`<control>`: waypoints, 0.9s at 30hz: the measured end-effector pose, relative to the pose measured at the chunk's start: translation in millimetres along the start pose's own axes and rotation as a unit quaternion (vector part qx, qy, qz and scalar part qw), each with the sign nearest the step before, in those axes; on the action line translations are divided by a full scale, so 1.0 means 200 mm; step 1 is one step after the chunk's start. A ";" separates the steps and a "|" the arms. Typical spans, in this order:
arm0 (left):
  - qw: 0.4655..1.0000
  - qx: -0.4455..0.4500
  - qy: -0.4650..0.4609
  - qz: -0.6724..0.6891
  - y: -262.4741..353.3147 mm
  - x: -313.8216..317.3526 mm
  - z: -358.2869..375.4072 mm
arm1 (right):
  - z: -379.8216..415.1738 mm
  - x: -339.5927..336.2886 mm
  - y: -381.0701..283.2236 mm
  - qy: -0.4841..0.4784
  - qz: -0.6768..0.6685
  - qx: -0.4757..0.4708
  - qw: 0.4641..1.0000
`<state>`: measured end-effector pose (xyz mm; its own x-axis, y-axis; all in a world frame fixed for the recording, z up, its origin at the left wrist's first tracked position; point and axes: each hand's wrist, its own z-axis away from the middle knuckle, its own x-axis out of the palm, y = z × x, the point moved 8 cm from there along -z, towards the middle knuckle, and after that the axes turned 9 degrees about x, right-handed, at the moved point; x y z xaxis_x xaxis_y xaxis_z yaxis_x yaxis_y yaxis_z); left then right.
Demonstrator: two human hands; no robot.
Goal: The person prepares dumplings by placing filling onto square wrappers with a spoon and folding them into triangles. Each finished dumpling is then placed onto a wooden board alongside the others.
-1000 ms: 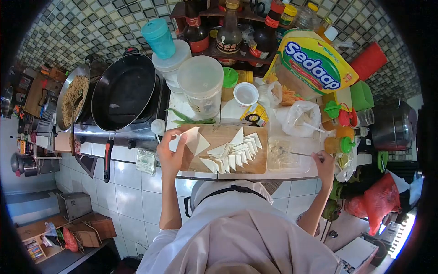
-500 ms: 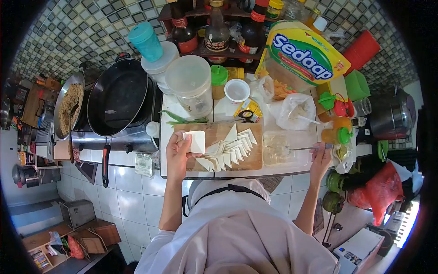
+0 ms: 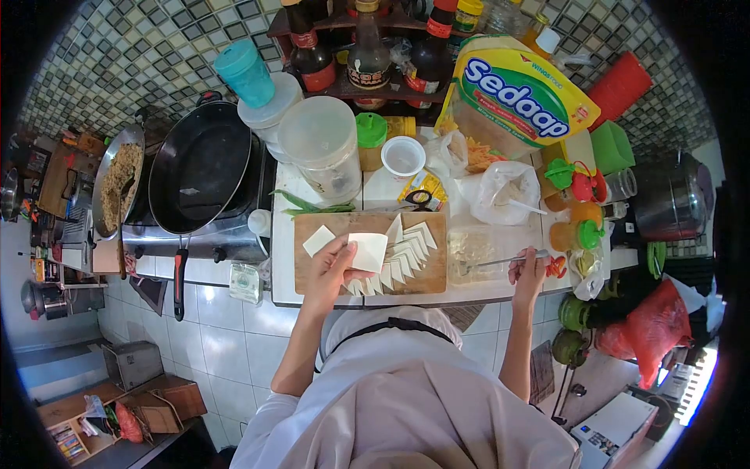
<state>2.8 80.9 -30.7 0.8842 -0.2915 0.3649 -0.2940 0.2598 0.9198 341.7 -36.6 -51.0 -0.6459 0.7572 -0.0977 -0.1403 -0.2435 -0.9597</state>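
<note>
My left hand pinches a pale square wrapper between thumb and fingers. It is held above the wooden cutting board. Overlapping pale folded triangles lie in rows on the board, some hidden behind the hand and the wrapper. Another pale piece lies alone at the board's left. My right hand grips the handle of a thin metal utensil, whose exact kind I cannot make out. Its tip is over or in a clear plastic container right of the board.
A black frying pan and a pan of crumbly brown food stand on the stove at left. Behind the board are a clear lidded jar, a white cup and a white plastic bag. Orange jars stand at right.
My left hand has moved right across the board with a wrapper, and a pale piece now shows at the board's left. My right hand has shifted left with the utensil.
</note>
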 end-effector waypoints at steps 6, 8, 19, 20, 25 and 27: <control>0.999 -0.020 -0.041 0.004 -0.02 0.10 0.00 | -0.05 -0.10 0.05 0.022 -0.060 0.025 0.998; 0.998 -0.024 -0.053 0.003 -0.03 0.14 0.00 | -0.06 -0.11 0.04 0.018 -0.094 0.026 0.995; 0.981 -0.078 -0.127 0.122 -0.09 0.48 -0.03 | -0.10 -0.26 -0.15 0.046 -0.244 0.018 0.968; 0.975 -0.098 -0.134 0.148 -0.13 0.51 -0.03 | -0.08 -0.28 -0.19 0.066 -0.268 0.006 0.961; 0.957 -0.148 -0.161 0.190 -0.29 0.60 -0.05 | 0.11 -0.17 -0.46 0.046 -0.278 -0.086 0.955; 0.951 -0.161 -0.165 0.208 -0.30 0.62 -0.05 | 0.18 -0.12 -0.54 0.001 -0.258 -0.153 0.954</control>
<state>133.4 38.1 -41.8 0.5380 -0.3621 0.7612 -0.4198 0.6680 0.6145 345.8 -50.8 64.8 -0.5495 0.7290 0.4082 -0.2131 0.3502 -0.9121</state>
